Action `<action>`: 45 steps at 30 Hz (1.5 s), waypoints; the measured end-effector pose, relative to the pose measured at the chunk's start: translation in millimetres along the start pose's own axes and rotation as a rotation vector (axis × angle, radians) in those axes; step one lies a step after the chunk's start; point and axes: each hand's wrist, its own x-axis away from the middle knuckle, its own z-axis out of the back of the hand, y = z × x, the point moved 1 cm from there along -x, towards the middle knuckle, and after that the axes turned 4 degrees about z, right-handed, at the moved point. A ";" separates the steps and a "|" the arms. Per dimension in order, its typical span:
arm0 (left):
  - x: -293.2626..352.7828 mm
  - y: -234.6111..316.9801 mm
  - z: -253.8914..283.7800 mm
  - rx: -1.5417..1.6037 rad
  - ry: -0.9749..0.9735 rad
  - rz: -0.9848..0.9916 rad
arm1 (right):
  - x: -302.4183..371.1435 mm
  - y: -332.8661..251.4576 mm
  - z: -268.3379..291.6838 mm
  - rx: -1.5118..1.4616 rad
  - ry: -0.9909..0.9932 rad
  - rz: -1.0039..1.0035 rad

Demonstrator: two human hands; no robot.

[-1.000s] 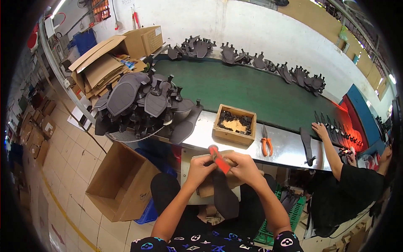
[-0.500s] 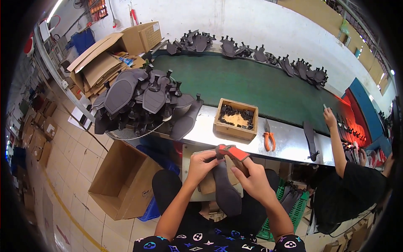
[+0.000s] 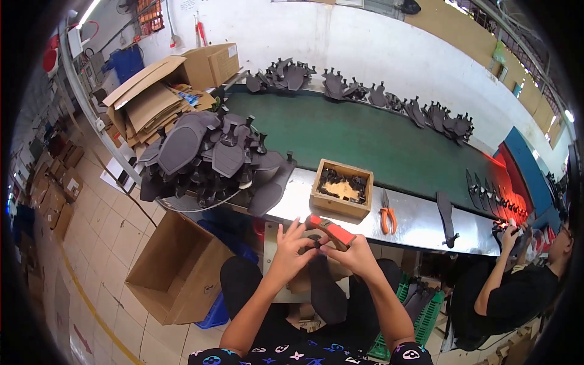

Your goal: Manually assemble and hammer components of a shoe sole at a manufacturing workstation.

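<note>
The left hand (image 3: 291, 250) pinches thumb and forefinger at the upper end of a dark grey, shoe-shaped sole (image 3: 328, 298), its other fingers now fanned out rather than curled as half a second ago; the right hand (image 3: 356, 255) stays closed around a red, flat-topped tool (image 3: 331, 230), its fingertips brought in to that same end. The sole lies over the lap, the tool partly overhanging its upper end. Beyond, on the shiny metal worktop (image 3: 420, 225), a rectangular wooden box (image 3: 340, 208) of small black parts stands between the hands and a green belt (image 3: 340, 125), with orange-handled pliers (image 3: 387, 219) beside it. Left, dark grey soles are heaped (image 3: 182, 143). A co-worker's hand (image 3: 508, 238) has drawn back from the belt.
</note>
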 end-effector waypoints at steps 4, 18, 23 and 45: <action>5.1 3.1 -8.3 0.198 0.093 0.143 | -7.3 5.7 6.6 0.093 0.020 -0.025; 1.4 -12.7 -11.8 -0.008 0.091 -0.018 | -9.3 17.6 -2.5 0.297 -0.014 0.328; -6.8 -13.0 -10.9 0.207 0.056 0.054 | -2.7 10.7 -7.1 0.348 0.024 0.328; -4.7 -23.0 -8.4 0.141 -0.070 -0.001 | 68.8 -109.4 10.1 0.491 0.176 0.344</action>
